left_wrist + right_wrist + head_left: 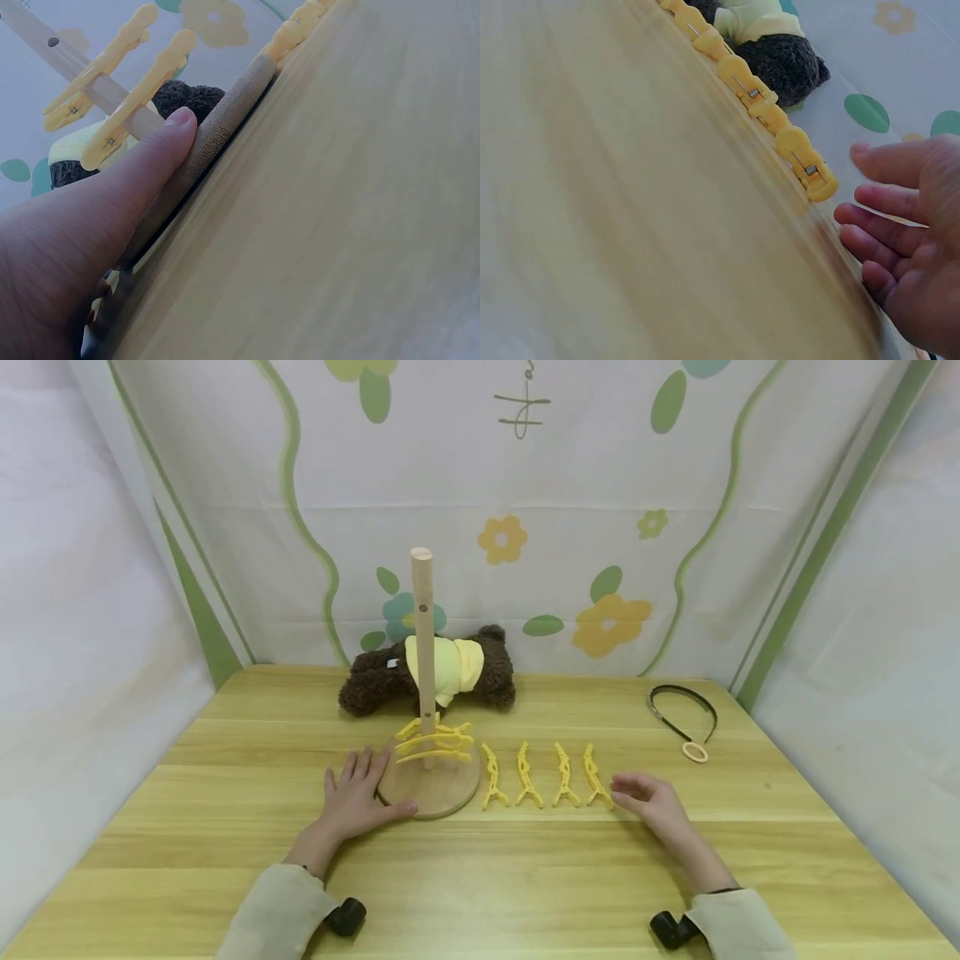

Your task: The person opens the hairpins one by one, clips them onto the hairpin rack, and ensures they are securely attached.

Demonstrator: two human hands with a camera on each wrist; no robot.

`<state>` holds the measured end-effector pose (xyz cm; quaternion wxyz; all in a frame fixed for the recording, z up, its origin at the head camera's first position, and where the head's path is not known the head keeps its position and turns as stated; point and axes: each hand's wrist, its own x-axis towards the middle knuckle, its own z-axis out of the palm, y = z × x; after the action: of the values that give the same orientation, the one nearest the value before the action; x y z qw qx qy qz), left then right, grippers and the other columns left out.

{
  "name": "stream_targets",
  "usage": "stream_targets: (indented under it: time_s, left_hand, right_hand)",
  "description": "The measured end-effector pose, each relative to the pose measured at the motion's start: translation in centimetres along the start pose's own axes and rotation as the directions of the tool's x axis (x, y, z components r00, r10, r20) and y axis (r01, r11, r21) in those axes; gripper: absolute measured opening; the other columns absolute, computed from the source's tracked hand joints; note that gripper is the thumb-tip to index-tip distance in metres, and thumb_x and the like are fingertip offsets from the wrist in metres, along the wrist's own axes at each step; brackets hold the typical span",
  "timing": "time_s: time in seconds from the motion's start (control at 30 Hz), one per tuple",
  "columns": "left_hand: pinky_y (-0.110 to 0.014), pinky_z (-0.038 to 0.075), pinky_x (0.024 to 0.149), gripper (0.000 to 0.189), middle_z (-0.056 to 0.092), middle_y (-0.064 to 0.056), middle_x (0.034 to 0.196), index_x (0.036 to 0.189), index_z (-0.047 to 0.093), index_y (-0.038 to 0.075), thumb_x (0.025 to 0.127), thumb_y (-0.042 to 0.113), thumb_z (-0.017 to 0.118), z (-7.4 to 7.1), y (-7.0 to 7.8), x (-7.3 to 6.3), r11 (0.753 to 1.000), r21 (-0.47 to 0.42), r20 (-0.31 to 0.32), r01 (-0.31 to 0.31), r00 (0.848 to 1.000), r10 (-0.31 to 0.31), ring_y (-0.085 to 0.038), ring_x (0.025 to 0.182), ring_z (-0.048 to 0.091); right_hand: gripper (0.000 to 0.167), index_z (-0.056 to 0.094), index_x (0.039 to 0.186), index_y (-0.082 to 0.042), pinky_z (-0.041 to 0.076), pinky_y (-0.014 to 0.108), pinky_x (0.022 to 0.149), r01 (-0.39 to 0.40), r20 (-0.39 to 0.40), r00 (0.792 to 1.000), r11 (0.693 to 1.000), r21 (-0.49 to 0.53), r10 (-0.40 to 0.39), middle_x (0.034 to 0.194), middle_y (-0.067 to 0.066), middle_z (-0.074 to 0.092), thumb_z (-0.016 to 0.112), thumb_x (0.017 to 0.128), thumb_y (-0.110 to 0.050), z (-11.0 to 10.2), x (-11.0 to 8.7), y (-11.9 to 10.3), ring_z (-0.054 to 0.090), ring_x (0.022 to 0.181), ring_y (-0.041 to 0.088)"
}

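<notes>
A wooden stand has a round base and an upright post. Several yellow alligator hair clips sit around the lower post, clear of the base in the left wrist view. My left hand lies with fingers spread at the base's left side, its thumb against the rim. To the right of the stand, several more yellow hair clips lie in a row on the table. My right hand is beside the rightmost clip, fingers loosely bent and holding nothing; a gap shows between fingertips and clip.
Behind the stand a brown teddy bear in a yellow shirt lies on its side. A black band with a pale ring lies at the back right of the wooden table. White fabric walls with printed flowers enclose the table.
</notes>
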<state>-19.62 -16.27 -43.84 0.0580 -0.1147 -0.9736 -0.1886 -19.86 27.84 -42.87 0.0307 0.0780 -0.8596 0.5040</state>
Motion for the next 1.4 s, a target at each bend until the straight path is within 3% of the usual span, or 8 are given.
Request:
stream_targets:
  time_s: [0.23,0.5,0.7,0.83,0.93,1.03,1.4]
  left_hand:
    - [-0.064,-0.001,0.087,0.102,0.015,-0.022,0.138,0.139,0.019,0.012,0.063,0.074,0.048,0.1,0.0,0.1,1.0,-0.005,-0.007,-0.003,1.0,0.003,-0.041,0.124,0.008]
    - [-0.064,-0.001,0.087,0.102,0.014,-0.022,0.139,0.139,0.018,0.012,0.063,0.074,0.047,0.2,-0.1,0.1,1.0,0.0,0.003,-0.002,1.0,0.002,-0.041,0.124,0.007]
    - [-0.064,-0.002,0.087,0.102,0.014,-0.022,0.139,0.139,0.018,0.011,0.064,0.074,0.047,0.0,-0.1,0.1,1.0,0.001,0.013,0.0,1.0,0.0,-0.041,0.124,0.007]
    - [-0.064,-0.002,0.087,0.103,0.014,-0.022,0.138,0.139,0.019,0.01,0.063,0.074,0.047,0.0,0.0,0.1,1.0,-0.002,0.01,-0.002,1.0,0.002,-0.041,0.124,0.007]
    - [-0.064,-0.001,0.087,0.103,0.014,-0.022,0.138,0.139,0.019,0.01,0.063,0.074,0.047,0.0,-0.1,0.1,1.0,0.002,0.009,-0.002,1.0,0.002,-0.041,0.124,0.007]
    - [-0.064,-0.002,0.087,0.102,0.014,-0.022,0.139,0.139,0.019,0.01,0.064,0.074,0.047,0.0,-0.2,0.0,1.0,0.002,0.007,-0.001,1.0,0.001,-0.041,0.124,0.007]
    - [-0.064,-0.001,0.087,0.102,0.014,-0.022,0.139,0.139,0.018,0.011,0.064,0.074,0.047,0.1,-0.1,0.0,1.0,0.004,0.006,-0.006,1.0,0.006,-0.041,0.124,0.007]
  right_hand:
    - [0.034,0.059,0.1,0.005,0.043,0.024,0.056,0.056,-0.001,0.998,0.991,-0.118,-0.057,0.08,0.006,0.058,0.069,0.074,-0.015,0.5,-0.1,0.6,0.052,0.066,0.013]
    - [0.021,0.063,0.09,0.003,0.04,0.023,0.051,0.197,-0.064,0.975,0.964,-0.178,-0.211,0.072,-0.001,0.056,0.065,0.077,-0.013,0.7,-0.5,0.5,0.049,0.062,0.01]
    - [0.019,0.063,0.093,0.004,0.044,0.025,0.058,0.106,-0.099,0.986,0.96,-0.258,-0.135,0.08,0.006,0.06,0.06,0.081,-0.01,0.6,-0.5,0.4,0.053,0.069,0.015]
    - [0.039,0.06,0.1,0.005,0.044,0.027,0.06,0.039,-0.107,0.992,0.961,-0.274,-0.071,0.085,0.009,0.058,0.064,0.079,-0.027,0.9,-0.5,0.0,0.053,0.072,0.018]
    - [0.054,0.058,0.103,0.005,0.044,0.035,0.066,0.037,-0.11,0.991,0.94,-0.339,-0.079,0.089,0.011,0.055,0.068,0.072,-0.038,1.3,-0.5,-0.3,0.052,0.078,0.022]
    - [0.06,0.058,0.103,0.006,0.042,0.04,0.069,0.051,-0.115,0.988,0.917,-0.396,-0.105,0.09,0.013,0.055,0.069,0.069,-0.042,1.8,-0.5,-0.4,0.051,0.082,0.025]
    - [0.048,0.055,0.104,0.011,0.038,0.046,0.076,-0.007,-0.193,0.979,0.928,-0.373,-0.07,0.096,0.023,0.053,0.069,0.073,-0.023,1.8,-0.6,-0.5,0.048,0.09,0.034]
